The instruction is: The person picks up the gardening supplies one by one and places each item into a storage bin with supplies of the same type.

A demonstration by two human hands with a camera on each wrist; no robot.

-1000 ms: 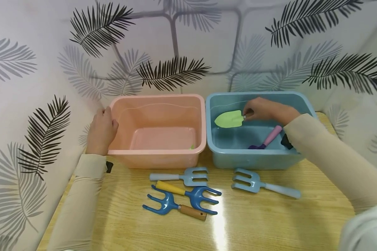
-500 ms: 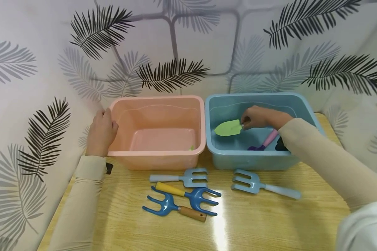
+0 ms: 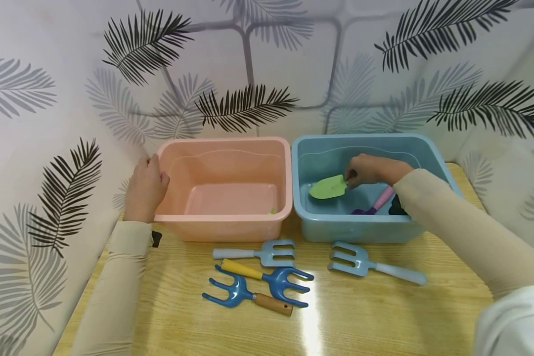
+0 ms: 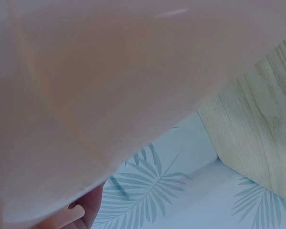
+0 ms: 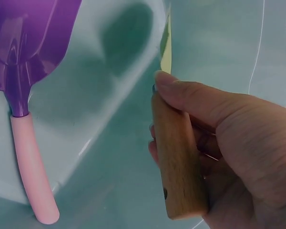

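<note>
Inside the blue tub (image 3: pixel 365 223) my right hand (image 3: pixel 368 169) grips a green trowel (image 3: pixel 328 188) by its wooden handle (image 5: pixel 177 157). The trowel's blade points left, above the tub's floor. A purple trowel (image 5: pixel 31 43) with a pink handle lies on that floor, beside the held one. At the left, my left hand (image 3: pixel 146 189) holds the left rim of the pink tub (image 3: pixel 227 225). In the left wrist view the tub's wall (image 4: pixel 109 86) fills most of the picture, and only part of the hand (image 4: pixel 91 202) shows. A small green bit (image 3: pixel 273 210) peeks over the pink tub's front rim.
In front of the tubs on the wooden table (image 3: pixel 356 316) lie a light blue hand fork (image 3: pixel 276 252), a blue fork with a yellow handle (image 3: pixel 281 284), a blue fork with a brown handle (image 3: pixel 236 291) and another light blue fork (image 3: pixel 358 259). A leaf-patterned cloth (image 3: pixel 289 64) hangs behind.
My right hand has lowered the green trowel deeper into the blue tub, and its blade has tilted. The left hand stays at the pink tub's rim.
</note>
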